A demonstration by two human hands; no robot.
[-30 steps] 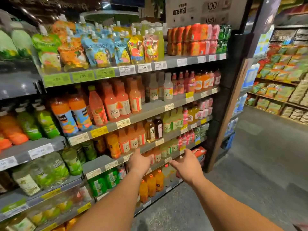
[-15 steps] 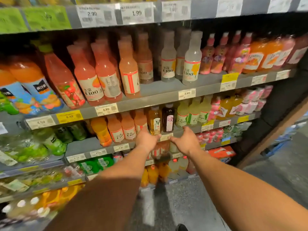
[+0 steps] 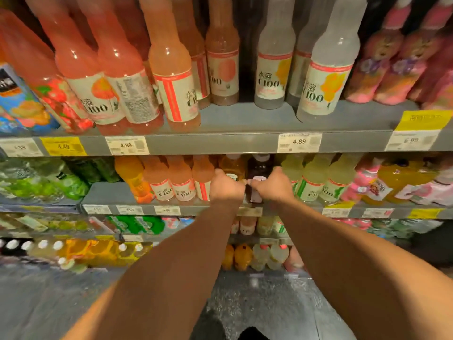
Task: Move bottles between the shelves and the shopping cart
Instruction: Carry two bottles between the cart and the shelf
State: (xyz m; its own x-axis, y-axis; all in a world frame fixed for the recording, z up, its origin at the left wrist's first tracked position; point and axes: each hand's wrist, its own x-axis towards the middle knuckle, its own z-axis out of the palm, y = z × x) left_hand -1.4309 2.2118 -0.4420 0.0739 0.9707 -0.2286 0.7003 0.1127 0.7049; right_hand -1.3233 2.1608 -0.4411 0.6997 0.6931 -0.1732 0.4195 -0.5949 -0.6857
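A supermarket aisle is seen, with grey shelves (image 3: 220, 143) full of juice bottles and a speckled floor (image 3: 269, 303) below. On the second shelf an amber bottle (image 3: 231, 165) and a dark bottle (image 3: 257, 168) are standing side by side. The amber bottle is grasped by the left hand (image 3: 226, 187), and the dark bottle by the right hand (image 3: 272, 186). The knuckles are nearly touching.

Grey shelves (image 3: 245, 143) carry upright rows of pink, clear and yellow-green drink bottles (image 3: 272, 60) above price tags (image 3: 299, 142).
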